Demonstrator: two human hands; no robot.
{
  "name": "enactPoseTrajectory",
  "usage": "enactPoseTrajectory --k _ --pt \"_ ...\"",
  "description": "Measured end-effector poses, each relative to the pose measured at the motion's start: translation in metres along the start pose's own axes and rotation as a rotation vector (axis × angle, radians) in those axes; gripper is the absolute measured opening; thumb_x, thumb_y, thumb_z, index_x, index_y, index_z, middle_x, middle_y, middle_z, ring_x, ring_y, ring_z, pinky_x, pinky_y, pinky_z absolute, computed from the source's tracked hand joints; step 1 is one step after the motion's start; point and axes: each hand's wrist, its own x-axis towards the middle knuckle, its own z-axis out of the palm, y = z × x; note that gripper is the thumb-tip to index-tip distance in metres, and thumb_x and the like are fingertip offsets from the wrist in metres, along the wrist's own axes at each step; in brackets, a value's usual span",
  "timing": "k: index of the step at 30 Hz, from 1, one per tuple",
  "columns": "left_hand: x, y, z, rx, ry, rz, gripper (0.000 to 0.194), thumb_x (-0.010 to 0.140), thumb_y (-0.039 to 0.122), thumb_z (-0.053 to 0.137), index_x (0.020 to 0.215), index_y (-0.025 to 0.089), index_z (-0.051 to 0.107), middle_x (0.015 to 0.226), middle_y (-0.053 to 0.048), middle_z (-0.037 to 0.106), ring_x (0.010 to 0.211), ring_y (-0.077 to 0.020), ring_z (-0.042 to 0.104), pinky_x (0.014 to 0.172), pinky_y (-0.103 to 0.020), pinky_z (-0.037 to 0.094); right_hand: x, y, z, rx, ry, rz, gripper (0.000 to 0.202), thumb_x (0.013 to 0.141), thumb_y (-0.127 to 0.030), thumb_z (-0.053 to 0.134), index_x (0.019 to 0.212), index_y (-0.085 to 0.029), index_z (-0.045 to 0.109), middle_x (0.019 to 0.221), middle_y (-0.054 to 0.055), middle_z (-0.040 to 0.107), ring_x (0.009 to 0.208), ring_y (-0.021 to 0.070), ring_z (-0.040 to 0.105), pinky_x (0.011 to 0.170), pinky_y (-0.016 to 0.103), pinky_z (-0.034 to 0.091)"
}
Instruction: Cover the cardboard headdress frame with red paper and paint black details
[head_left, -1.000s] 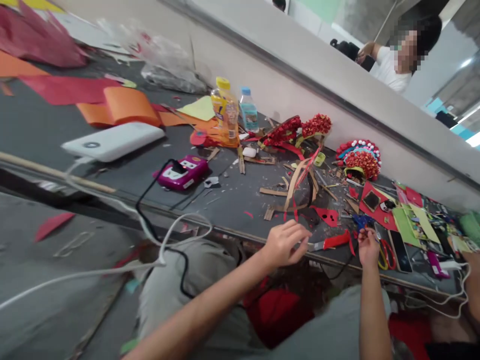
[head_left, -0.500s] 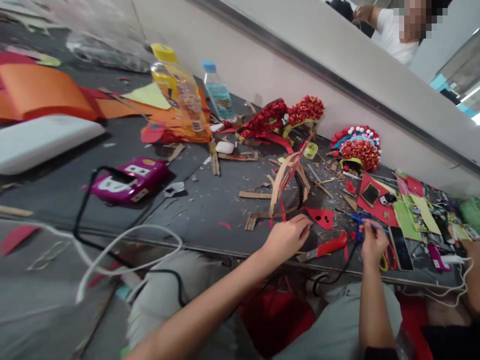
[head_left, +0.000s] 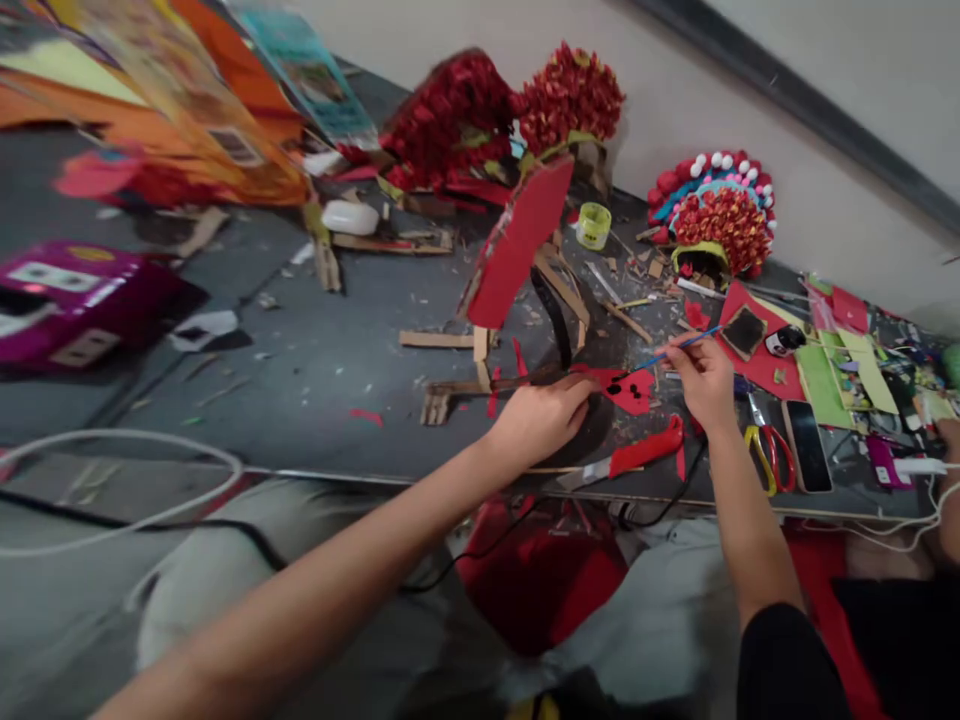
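My left hand [head_left: 541, 415] is closed at the left edge of a red cut-out piece [head_left: 639, 400] with black painted spots; its fingertips are partly hidden. My right hand [head_left: 703, 378] pinches a thin blue paintbrush [head_left: 681, 346], its tip at the black spots. Beyond my left hand stands a curved cardboard strip with a red face [head_left: 523, 238], joined to a brown cardboard frame [head_left: 480, 386]. A red-handled knife [head_left: 646, 447] lies between my hands, near the table's front edge.
Scissors [head_left: 770, 460] and a phone [head_left: 807, 445] lie right of my right hand. Behind are a small black bottle [head_left: 785, 340], a yellow-green jar [head_left: 593, 226] and red decorated headpieces [head_left: 574, 100]. At left sits a purple device [head_left: 82, 305]. Cardboard scraps litter the table.
My right hand has moved left, bringing the brush tip over the red piece. The curved strip has turned to show its red face. The view has shifted right and closer.
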Motion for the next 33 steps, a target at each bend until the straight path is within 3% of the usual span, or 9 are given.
enactPoseTrajectory --k 15,20,25,29,33 --pt "0.004 0.005 0.002 -0.026 0.001 -0.083 0.029 0.087 0.017 0.044 0.109 0.017 0.064 0.11 -0.007 0.071 0.082 -0.0207 0.069 0.064 -0.026 0.05 -0.011 0.016 0.006 -0.012 -0.013 -0.054 0.033 0.087 -0.056 0.062 0.09 -0.023 0.06 0.079 -0.004 0.067 0.071 0.0085 0.067 0.071 0.023 0.057" --pt "0.005 0.002 0.002 -0.415 0.124 -0.149 0.023 0.083 0.018 0.044 0.094 0.016 0.064 0.094 -0.006 0.072 0.074 -0.0177 0.066 0.071 -0.028 0.052 -0.013 0.02 0.008 -0.013 -0.012 -0.037 0.032 0.088 -0.055 0.061 0.091 -0.023 0.06 0.081 -0.003 0.066 0.076 0.0091 0.068 0.073 0.023 0.057" --pt "0.009 0.002 0.001 -0.889 0.207 -0.213 0.017 0.083 0.023 0.045 0.085 0.015 0.06 0.091 -0.009 0.072 0.086 -0.0192 0.068 0.077 -0.03 0.054 -0.013 0.016 0.006 -0.007 0.023 -0.043 0.034 0.086 -0.057 0.063 0.089 -0.023 0.059 0.077 -0.004 0.068 0.07 0.0089 0.068 0.07 0.023 0.058" --pt "0.011 0.001 0.0 -0.975 0.208 -0.269 0.013 0.079 0.024 0.048 0.081 0.016 0.058 0.09 -0.009 0.072 0.076 -0.0166 0.066 0.076 -0.03 0.054 -0.013 0.017 0.003 -0.012 0.042 -0.038 0.035 0.086 -0.057 0.064 0.089 -0.023 0.059 0.076 -0.004 0.069 0.069 0.0092 0.068 0.069 0.023 0.059" --pt "0.012 0.001 0.0 -1.034 0.207 -0.337 0.013 0.079 0.026 0.05 0.082 0.016 0.058 0.087 -0.008 0.073 0.058 -0.0116 0.057 0.061 -0.025 0.05 -0.014 0.021 0.001 -0.02 0.032 -0.038 0.032 0.087 -0.054 0.063 0.091 -0.023 0.06 0.078 -0.003 0.069 0.074 0.0098 0.069 0.072 0.024 0.059"
